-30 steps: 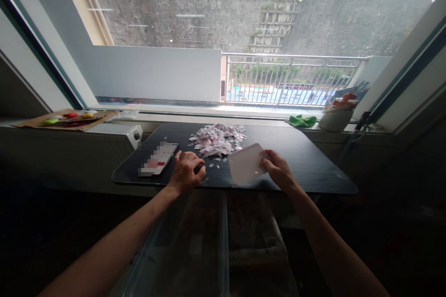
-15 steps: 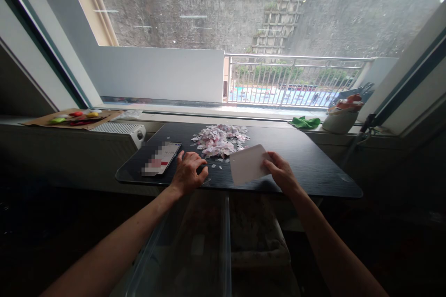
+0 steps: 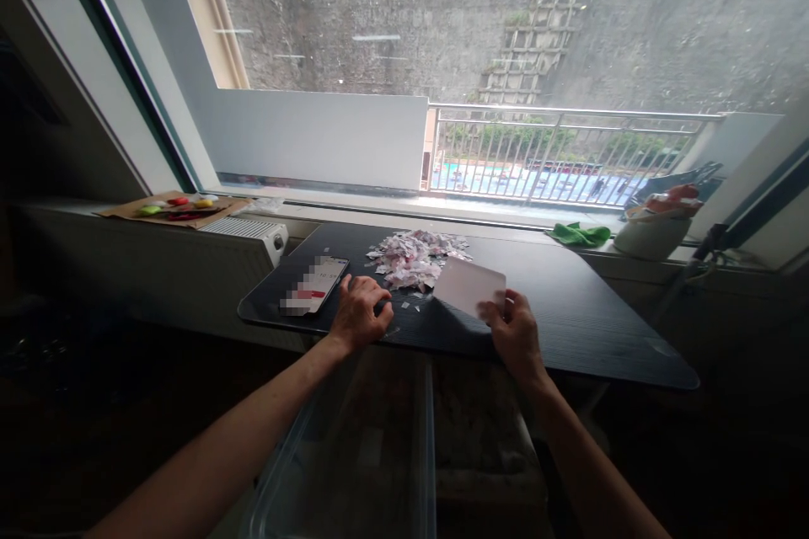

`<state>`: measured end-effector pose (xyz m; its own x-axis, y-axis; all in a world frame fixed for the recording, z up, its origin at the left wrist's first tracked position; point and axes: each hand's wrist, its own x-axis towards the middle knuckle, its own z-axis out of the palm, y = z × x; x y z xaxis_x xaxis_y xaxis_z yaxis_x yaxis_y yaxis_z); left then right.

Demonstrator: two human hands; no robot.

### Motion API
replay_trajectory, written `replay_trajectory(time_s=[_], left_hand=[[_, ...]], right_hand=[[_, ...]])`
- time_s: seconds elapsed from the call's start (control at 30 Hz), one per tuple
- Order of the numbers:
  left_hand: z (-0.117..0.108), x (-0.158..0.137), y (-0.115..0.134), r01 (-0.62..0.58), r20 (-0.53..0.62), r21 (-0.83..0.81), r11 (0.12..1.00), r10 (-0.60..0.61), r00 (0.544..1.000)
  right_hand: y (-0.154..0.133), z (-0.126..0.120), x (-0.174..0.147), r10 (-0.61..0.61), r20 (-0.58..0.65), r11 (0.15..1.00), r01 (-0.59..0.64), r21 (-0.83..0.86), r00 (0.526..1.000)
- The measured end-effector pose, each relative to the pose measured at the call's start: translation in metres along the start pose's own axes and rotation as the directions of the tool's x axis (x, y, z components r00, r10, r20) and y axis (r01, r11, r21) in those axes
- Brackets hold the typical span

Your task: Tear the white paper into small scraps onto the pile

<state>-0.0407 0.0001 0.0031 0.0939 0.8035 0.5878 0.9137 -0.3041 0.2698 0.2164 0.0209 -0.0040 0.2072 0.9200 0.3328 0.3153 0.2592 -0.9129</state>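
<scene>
My right hand [image 3: 515, 328] grips the edge of a white plastic scraper [image 3: 468, 285], a flat sheet with rounded corners. The scraper is tilted at the right front of a heap of small torn paper pieces [image 3: 410, 257]. My left hand [image 3: 361, 312] rests near the front edge of the black table [image 3: 569, 312], fingers curled in; a dark patch shows between thumb and forefinger, and I cannot tell if it is an object. Just left of that hand lies a phone [image 3: 316, 286] with a lit screen. A few loose scraps lie between the hands.
Below the table's front edge stands a clear plastic bin [image 3: 341, 446], with a dark container [image 3: 486, 472] beside it. A radiator [image 3: 246, 236] and a brown board [image 3: 170, 210] with colourful items are at left. On the sill sit a green cloth [image 3: 578, 234] and a white pot [image 3: 654, 232].
My view has shifted, so the scene sits further right. The scraper has turned in my right hand, its far edge tipping toward the paper heap. My left hand keeps its place beside the phone.
</scene>
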Motion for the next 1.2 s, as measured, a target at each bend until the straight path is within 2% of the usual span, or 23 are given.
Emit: replay_trajectory(time_s=[0.13, 0.33, 0.57, 0.77, 0.93, 1.0, 1.1, 1.2], left_hand=[[0.001, 0.0, 0.0, 0.002, -0.01, 0.0, 1.0, -0.002, 1.0], [0.001, 0.0, 0.001, 0.015, -0.012, 0.001, 1.0, -0.015, 1.0], [0.002, 0.001, -0.002, 0.044, -0.015, 0.007, 0.999, -0.044, 0.999], [0.002, 0.001, -0.004, 0.08, -0.012, 0.011, 0.997, -0.08, 0.997], [0.004, 0.002, -0.008, 0.108, -0.023, 0.009, 0.994, -0.107, 0.994], [0.005, 0.003, -0.009, 0.114, -0.033, 0.001, 0.993, -0.114, 0.993], [0.004, 0.002, -0.008, 0.11, -0.045, -0.008, 0.994, -0.11, 0.993], [0.003, 0.002, -0.007, 0.112, -0.065, -0.007, 0.994, -0.112, 0.992]], right_hand=[[-0.002, 0.006, -0.006, -0.018, 0.143, 0.997, 0.007, 0.074, 0.99], [-0.005, 0.012, -0.004, 0.002, 0.126, 0.999, -0.007, 0.037, 0.992], [-0.018, 0.02, -0.013, -0.008, 0.35, 0.981, -0.061, 0.186, 0.937], [-0.014, 0.028, -0.007, -0.001, 0.3, 0.985, -0.05, 0.162, 0.954], [-0.015, 0.03, -0.01, -0.07, 0.436, 0.976, -0.03, 0.218, 0.897], [-0.016, 0.022, -0.011, -0.057, 0.415, 0.976, -0.036, 0.213, 0.908], [-0.014, 0.007, -0.013, -0.01, 0.275, 0.994, -0.019, 0.104, 0.962], [-0.009, -0.002, -0.019, -0.002, 0.235, 1.0, 0.004, -0.007, 0.972]])
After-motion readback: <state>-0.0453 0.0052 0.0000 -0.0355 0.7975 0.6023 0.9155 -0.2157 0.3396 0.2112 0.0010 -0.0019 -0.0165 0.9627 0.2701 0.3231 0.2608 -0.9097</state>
